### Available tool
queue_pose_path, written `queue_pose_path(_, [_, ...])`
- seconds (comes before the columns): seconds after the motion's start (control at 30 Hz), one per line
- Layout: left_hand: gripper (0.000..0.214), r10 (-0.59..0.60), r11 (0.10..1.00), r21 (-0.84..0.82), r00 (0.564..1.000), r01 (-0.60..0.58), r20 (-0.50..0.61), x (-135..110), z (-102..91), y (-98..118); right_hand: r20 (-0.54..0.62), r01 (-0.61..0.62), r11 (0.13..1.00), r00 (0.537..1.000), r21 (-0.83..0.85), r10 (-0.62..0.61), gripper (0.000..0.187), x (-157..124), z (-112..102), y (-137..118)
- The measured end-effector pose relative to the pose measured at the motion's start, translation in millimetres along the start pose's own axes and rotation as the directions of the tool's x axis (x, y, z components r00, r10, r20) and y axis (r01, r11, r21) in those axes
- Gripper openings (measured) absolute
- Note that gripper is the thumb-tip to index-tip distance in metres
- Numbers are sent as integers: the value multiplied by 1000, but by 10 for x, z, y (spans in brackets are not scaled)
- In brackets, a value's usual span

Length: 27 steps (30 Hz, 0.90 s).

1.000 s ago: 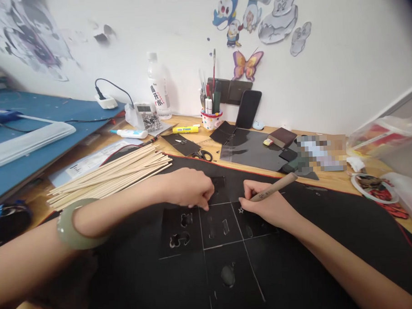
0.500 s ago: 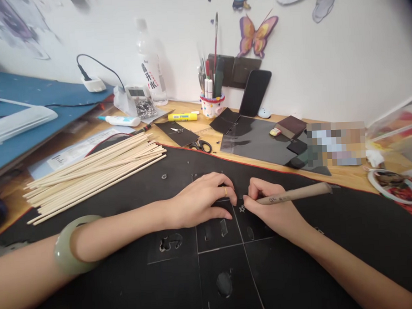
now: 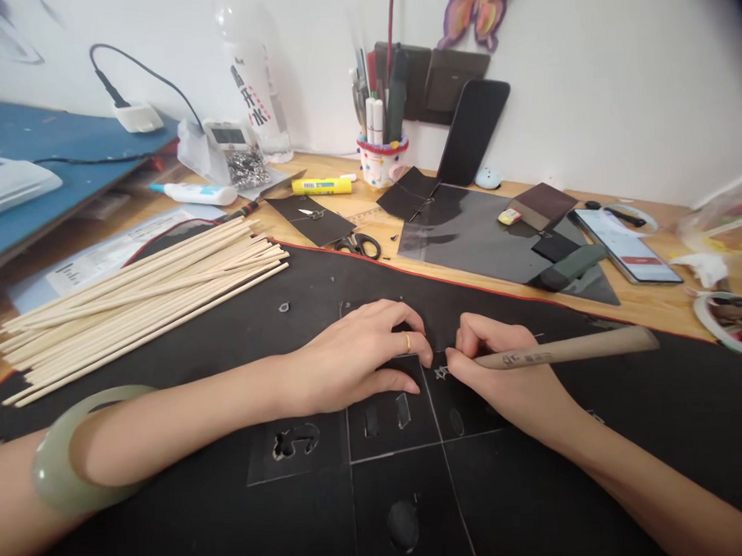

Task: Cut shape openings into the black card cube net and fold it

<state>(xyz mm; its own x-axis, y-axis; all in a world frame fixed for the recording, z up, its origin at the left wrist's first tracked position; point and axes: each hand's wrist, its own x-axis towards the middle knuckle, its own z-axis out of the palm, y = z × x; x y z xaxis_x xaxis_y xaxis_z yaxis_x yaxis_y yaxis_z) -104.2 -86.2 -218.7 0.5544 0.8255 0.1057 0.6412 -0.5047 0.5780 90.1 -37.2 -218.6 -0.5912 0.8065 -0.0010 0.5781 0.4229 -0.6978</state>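
Observation:
My right hand (image 3: pixel 510 366) holds a wooden-handled craft knife (image 3: pixel 571 348) like a pen, its handle slanting out to the right; the tip is hidden by the fingers. Just left of those fingers, a small star outline (image 3: pixel 441 373) shows on the black sheet (image 3: pixel 398 473). Thin pale lines divide this sheet, and there are cut-out shapes in it. My left hand (image 3: pixel 362 356), with a ring on one finger, rests on the sheet. Its fingers are bent and apart from the thumb, with nothing held. A pale green bangle (image 3: pixel 59 464) circles the left forearm.
Thin wooden sticks (image 3: pixel 144 308) lie in a pile at left on a dark, red-edged mat (image 3: pixel 226 333). Behind it are scissors (image 3: pixel 360 244), a yellow glue stick (image 3: pixel 322 186), a pen cup (image 3: pixel 383 159) and a lit phone (image 3: pixel 628 246). A clear bottle (image 3: pixel 256 94) stands by the wall.
The camera has tilted down and moved closer, so the things at the back look larger. The craft knife's handle lies a little flatter. Both hands stay at nearly the same place on the sheet.

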Motion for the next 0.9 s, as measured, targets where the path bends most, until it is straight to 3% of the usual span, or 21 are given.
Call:
queue_pose_path(0.47, [20, -7, 1000, 15, 999, 6, 34, 7, -11, 8, 81, 28, 1000, 996, -10, -27, 28, 33, -59, 32])
queue_pose_path(0.9, [19, -16, 1000, 23, 999, 15, 45, 10, -11, 5, 157, 37, 995, 986, 91, -51, 26, 73, -103, 40])
